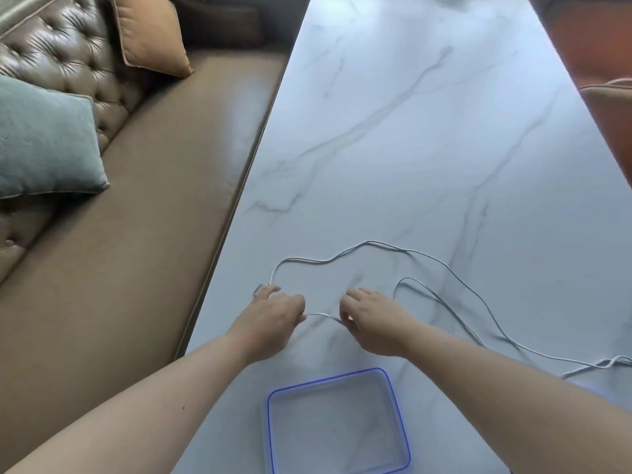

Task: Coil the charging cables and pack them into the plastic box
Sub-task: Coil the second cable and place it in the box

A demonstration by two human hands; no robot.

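Desk: a marble-veined desk (410, 131) was seen running away from the viewer, with a tufted sofa (136, 234) along its left side.
Box: the plastic box (397, 405), blue-rimmed, was set at the near edge between the forearms; no cable was yet laid in it.
Cable: the charging cable (369, 241) was spread uncoiled in wide loops beyond the hands, its long run trailing off right to a tangle at the frame edge. Whether one lead or two lay there could not be told.
Left grip: the left hand (273, 319) was closed over the cable near its plug end.
Right grip: the right hand (372, 319) was pinched narrowly on the same cable, a short slack span being held between the two hands.
Relation: nearly all the free length was laid ahead and to the right, on the right hand's side.
Judgement: slack would probably have to be drawn leftward into loops at the left hand, and the box lay close behind.
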